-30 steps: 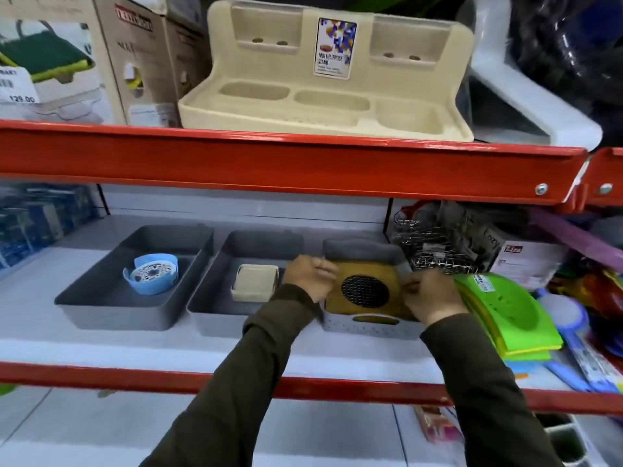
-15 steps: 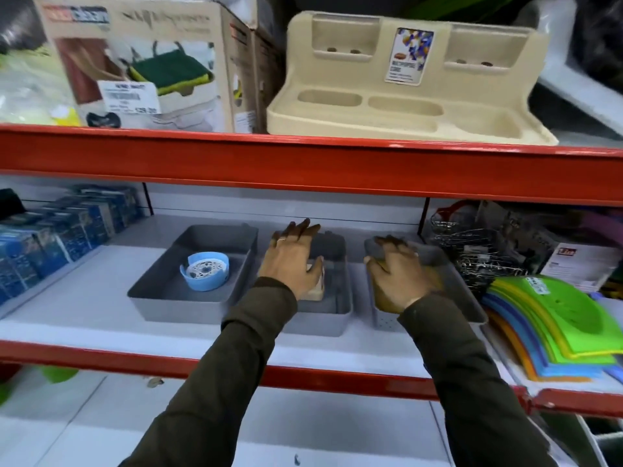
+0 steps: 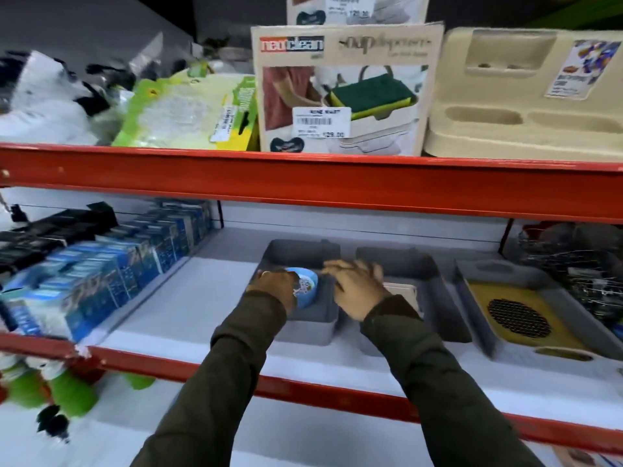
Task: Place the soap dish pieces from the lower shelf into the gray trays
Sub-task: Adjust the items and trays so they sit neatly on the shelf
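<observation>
Soap dish pieces are shown lying one to each of three gray trays (image 3: 305, 323). The blue piece (image 3: 306, 285) is touched by the left hand (image 3: 274, 287) (grip hidden); the right hand (image 3: 359, 287) is spread flat, probably steadying trays.

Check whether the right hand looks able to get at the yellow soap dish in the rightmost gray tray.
Probably yes. The right hand hovers over the middle gray tray, and the yellow soap dish lies uncovered in the open-topped rightmost gray tray beside it. Nothing stands between them.
</observation>
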A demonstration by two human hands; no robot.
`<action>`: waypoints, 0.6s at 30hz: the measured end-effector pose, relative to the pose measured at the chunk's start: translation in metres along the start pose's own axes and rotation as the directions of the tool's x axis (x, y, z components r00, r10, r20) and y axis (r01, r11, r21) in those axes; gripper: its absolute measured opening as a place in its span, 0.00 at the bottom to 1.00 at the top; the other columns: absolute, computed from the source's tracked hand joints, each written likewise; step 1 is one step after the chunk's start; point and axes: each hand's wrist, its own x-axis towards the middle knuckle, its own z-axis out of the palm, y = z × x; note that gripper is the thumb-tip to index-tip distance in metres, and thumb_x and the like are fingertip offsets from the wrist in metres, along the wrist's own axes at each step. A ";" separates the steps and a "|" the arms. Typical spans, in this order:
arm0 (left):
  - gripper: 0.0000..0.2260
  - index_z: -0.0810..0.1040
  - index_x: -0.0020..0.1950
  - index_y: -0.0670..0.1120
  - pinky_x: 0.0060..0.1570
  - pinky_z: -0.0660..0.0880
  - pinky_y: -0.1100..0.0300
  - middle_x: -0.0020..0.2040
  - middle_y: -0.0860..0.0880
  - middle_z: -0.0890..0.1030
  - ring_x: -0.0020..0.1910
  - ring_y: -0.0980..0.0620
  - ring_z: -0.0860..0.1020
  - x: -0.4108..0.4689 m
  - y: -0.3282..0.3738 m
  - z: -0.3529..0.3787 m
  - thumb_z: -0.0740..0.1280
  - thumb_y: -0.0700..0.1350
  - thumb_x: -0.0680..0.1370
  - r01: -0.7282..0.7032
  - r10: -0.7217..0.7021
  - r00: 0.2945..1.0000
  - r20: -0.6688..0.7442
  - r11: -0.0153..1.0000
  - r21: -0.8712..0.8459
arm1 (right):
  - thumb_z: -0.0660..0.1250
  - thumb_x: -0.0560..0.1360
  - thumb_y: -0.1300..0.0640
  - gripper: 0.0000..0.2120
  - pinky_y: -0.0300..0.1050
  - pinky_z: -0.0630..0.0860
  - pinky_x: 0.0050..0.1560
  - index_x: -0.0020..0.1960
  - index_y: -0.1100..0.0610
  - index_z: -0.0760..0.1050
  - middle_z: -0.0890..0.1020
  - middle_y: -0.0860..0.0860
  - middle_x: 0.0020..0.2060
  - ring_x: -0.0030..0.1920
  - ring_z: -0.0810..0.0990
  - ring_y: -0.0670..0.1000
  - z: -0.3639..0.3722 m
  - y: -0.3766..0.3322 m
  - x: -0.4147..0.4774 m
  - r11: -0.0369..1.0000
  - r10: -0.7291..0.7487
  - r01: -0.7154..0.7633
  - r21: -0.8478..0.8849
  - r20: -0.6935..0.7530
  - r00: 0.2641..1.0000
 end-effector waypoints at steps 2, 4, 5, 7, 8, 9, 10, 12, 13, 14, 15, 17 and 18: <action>0.22 0.70 0.75 0.50 0.75 0.64 0.55 0.75 0.43 0.71 0.73 0.42 0.71 0.003 -0.013 0.004 0.63 0.48 0.81 -0.028 0.027 0.998 0.064 0.999 0.018 | 0.57 0.76 0.61 0.24 0.58 0.58 0.65 0.68 0.46 0.72 0.73 0.47 0.71 0.67 0.67 0.57 0.011 -0.018 0.011 0.997 0.002 0.001 -0.076 0.037 0.999; 0.22 0.70 0.76 0.49 0.74 0.65 0.55 0.74 0.43 0.72 0.72 0.42 0.71 0.008 -0.023 0.011 0.63 0.48 0.81 -0.035 0.032 0.993 0.112 0.999 0.026 | 0.57 0.77 0.61 0.22 0.57 0.61 0.64 0.68 0.48 0.73 0.75 0.52 0.68 0.64 0.67 0.59 0.022 -0.030 0.018 0.992 0.053 -0.047 -0.115 0.051 0.997; 0.22 0.70 0.75 0.48 0.74 0.66 0.55 0.73 0.43 0.74 0.71 0.42 0.72 0.010 -0.024 0.013 0.63 0.48 0.80 -0.037 0.034 0.992 0.124 0.999 0.019 | 0.57 0.78 0.60 0.21 0.57 0.62 0.64 0.68 0.48 0.74 0.75 0.54 0.67 0.63 0.66 0.60 0.026 -0.033 0.020 0.989 0.080 -0.072 -0.131 0.057 0.995; 0.22 0.72 0.74 0.47 0.72 0.69 0.53 0.71 0.43 0.76 0.69 0.42 0.75 0.012 -0.029 0.016 0.64 0.49 0.80 -0.053 0.051 0.992 0.115 0.999 0.013 | 0.58 0.79 0.57 0.19 0.56 0.62 0.65 0.68 0.49 0.74 0.75 0.56 0.66 0.64 0.66 0.60 0.034 -0.039 0.023 0.976 0.115 -0.098 -0.193 0.077 0.990; 0.22 0.73 0.73 0.47 0.70 0.71 0.53 0.69 0.43 0.77 0.67 0.42 0.76 0.014 -0.031 0.017 0.65 0.49 0.79 -0.062 0.061 0.992 0.107 0.998 0.012 | 0.59 0.80 0.55 0.18 0.56 0.61 0.67 0.68 0.49 0.74 0.74 0.56 0.67 0.65 0.65 0.60 0.037 -0.041 0.024 0.968 0.137 -0.115 -0.222 0.086 0.987; 0.22 0.73 0.72 0.47 0.69 0.72 0.53 0.69 0.43 0.78 0.67 0.42 0.76 0.015 -0.034 0.017 0.65 0.50 0.79 -0.067 0.065 0.993 0.096 0.998 0.011 | 0.60 0.79 0.54 0.18 0.56 0.61 0.68 0.68 0.50 0.73 0.74 0.56 0.67 0.66 0.65 0.60 0.038 -0.045 0.024 0.962 0.165 -0.139 -0.234 0.093 0.982; 0.22 0.74 0.72 0.47 0.68 0.73 0.54 0.68 0.43 0.78 0.66 0.42 0.76 0.015 -0.036 0.017 0.65 0.50 0.79 -0.070 0.069 0.994 0.087 0.998 0.008 | 0.61 0.79 0.53 0.18 0.56 0.60 0.69 0.68 0.50 0.73 0.74 0.57 0.67 0.67 0.64 0.60 0.038 -0.047 0.025 0.958 0.191 -0.164 -0.235 0.098 0.977; 0.21 0.74 0.72 0.48 0.68 0.73 0.54 0.68 0.43 0.78 0.66 0.42 0.76 0.014 -0.039 0.016 0.66 0.48 0.78 -0.084 0.086 0.994 0.071 0.996 -0.027 | 0.61 0.79 0.56 0.18 0.56 0.60 0.69 0.68 0.50 0.74 0.74 0.57 0.67 0.68 0.65 0.60 0.038 -0.048 0.026 0.960 0.184 -0.159 -0.231 0.091 0.979; 0.22 0.74 0.72 0.47 0.69 0.73 0.53 0.69 0.42 0.77 0.67 0.42 0.76 0.014 -0.040 0.017 0.66 0.46 0.78 -0.084 0.089 0.994 0.057 0.993 -0.079 | 0.62 0.79 0.59 0.19 0.56 0.61 0.70 0.68 0.50 0.74 0.75 0.56 0.67 0.68 0.66 0.59 0.039 -0.047 0.027 0.971 0.155 -0.140 -0.192 0.067 0.986; 0.22 0.73 0.73 0.46 0.70 0.72 0.53 0.70 0.42 0.76 0.68 0.42 0.75 0.014 -0.042 0.018 0.65 0.44 0.78 -0.086 0.092 0.995 0.027 0.982 -0.167 | 0.62 0.78 0.62 0.21 0.56 0.62 0.72 0.69 0.51 0.73 0.75 0.55 0.68 0.69 0.68 0.58 0.040 -0.047 0.029 0.987 0.132 -0.130 -0.100 0.015 0.991; 0.23 0.71 0.74 0.45 0.72 0.70 0.53 0.72 0.41 0.74 0.70 0.41 0.73 0.015 -0.042 0.017 0.65 0.42 0.78 -0.092 0.089 0.996 -0.024 0.954 -0.284 | 0.61 0.78 0.65 0.23 0.55 0.63 0.73 0.71 0.53 0.70 0.74 0.55 0.70 0.71 0.68 0.57 0.041 -0.045 0.029 0.989 0.142 -0.139 0.058 -0.044 0.989; 0.24 0.64 0.77 0.41 0.76 0.64 0.53 0.77 0.40 0.66 0.75 0.41 0.68 0.020 -0.042 0.018 0.61 0.41 0.81 -0.073 0.027 0.995 -0.092 0.829 -0.555 | 0.59 0.79 0.65 0.25 0.51 0.64 0.74 0.75 0.57 0.63 0.68 0.56 0.74 0.73 0.67 0.56 0.044 -0.042 0.031 0.870 0.267 -0.196 0.452 -0.097 0.959; 0.23 0.62 0.77 0.41 0.76 0.64 0.52 0.77 0.40 0.65 0.75 0.40 0.67 0.024 -0.042 0.018 0.58 0.42 0.82 -0.023 -0.022 0.998 -0.057 0.721 -0.693 | 0.58 0.80 0.63 0.25 0.49 0.64 0.74 0.76 0.59 0.61 0.66 0.57 0.75 0.73 0.67 0.56 0.045 -0.043 0.033 0.744 0.340 -0.236 0.625 -0.050 0.939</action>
